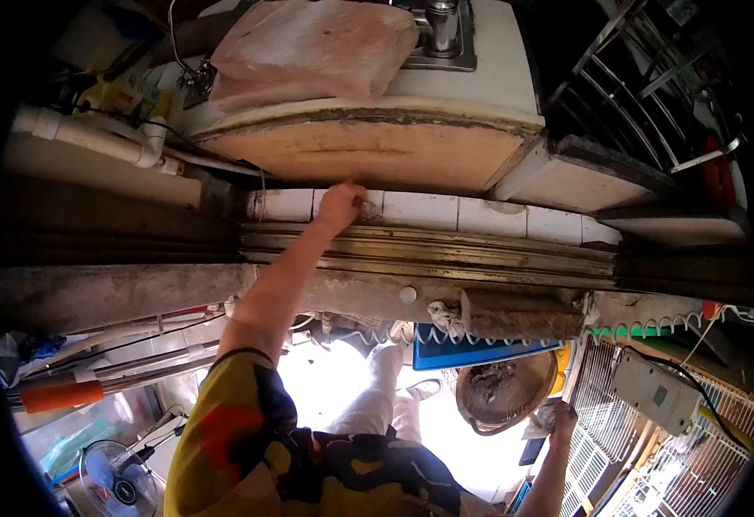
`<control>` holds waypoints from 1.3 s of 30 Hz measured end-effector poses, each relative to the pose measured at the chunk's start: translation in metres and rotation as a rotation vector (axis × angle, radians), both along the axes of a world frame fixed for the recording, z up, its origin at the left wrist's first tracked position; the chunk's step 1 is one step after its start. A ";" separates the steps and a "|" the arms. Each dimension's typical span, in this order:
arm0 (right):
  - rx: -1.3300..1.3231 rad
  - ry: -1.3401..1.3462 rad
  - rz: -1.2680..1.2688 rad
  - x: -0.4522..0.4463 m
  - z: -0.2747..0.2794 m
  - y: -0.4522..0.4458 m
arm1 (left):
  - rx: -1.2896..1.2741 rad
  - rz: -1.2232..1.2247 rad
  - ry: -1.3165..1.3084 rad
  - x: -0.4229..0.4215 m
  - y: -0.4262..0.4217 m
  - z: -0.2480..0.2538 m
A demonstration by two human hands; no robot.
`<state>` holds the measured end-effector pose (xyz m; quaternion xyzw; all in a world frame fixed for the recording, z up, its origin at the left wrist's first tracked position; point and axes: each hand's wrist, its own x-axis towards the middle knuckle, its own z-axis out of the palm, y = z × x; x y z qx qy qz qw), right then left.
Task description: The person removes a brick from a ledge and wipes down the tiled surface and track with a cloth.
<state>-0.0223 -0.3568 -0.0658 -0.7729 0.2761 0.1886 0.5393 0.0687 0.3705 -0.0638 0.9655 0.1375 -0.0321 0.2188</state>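
Stretching out over a grubby ledge (pixel 446 261), the left hand (pixel 341 205) is curling its fingers in tight at the white tiles (pixel 420 209). A small greyish wad (pixel 368 209) is poking out by the fingertips, can't tell what it is. The tiles are running in a row under a tan panel (pixel 351 151). Over on the right and lower down, the right hand (pixel 560 417) is hanging just beside a brown bowl (pixel 506 392), fingers looking mostly folded; can't tell if it's gripping anything. A pinkish slab (pixel 308 47) is lying on the counter (pixel 499 73) above the panel, with a fan (pixel 117 482) standing lower left
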 end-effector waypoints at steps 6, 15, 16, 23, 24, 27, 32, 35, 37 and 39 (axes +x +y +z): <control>0.032 0.031 -0.149 -0.009 0.018 0.031 | 0.025 0.104 -0.094 0.084 -0.108 0.007; 0.087 0.002 -0.126 0.008 0.029 0.030 | -0.038 0.103 -0.123 0.089 -0.123 0.016; 0.117 0.002 -0.101 0.011 0.027 0.023 | -0.019 0.110 -0.092 0.078 -0.108 0.021; 0.025 0.010 -0.149 0.002 0.000 0.011 | 0.044 0.141 -0.163 0.089 -0.130 0.016; 0.103 -0.028 -0.151 -0.004 -0.012 0.007 | 0.036 0.101 -0.182 0.101 -0.145 0.014; 0.072 0.069 -0.103 -0.005 -0.010 0.018 | 0.017 -0.051 -0.146 0.136 -0.198 -0.004; 0.017 -0.044 -0.062 0.003 -0.033 0.020 | -0.084 -0.330 -0.143 0.139 -0.199 0.012; 0.050 0.005 -0.090 0.008 -0.023 0.019 | -0.048 -0.466 -0.055 0.106 -0.145 0.010; 0.037 -0.023 -0.130 -0.004 -0.041 -0.002 | -0.168 -0.531 -0.095 0.083 -0.108 0.000; 0.007 0.010 -0.132 -0.013 -0.035 -0.005 | -0.268 -0.531 -0.086 0.079 -0.100 -0.002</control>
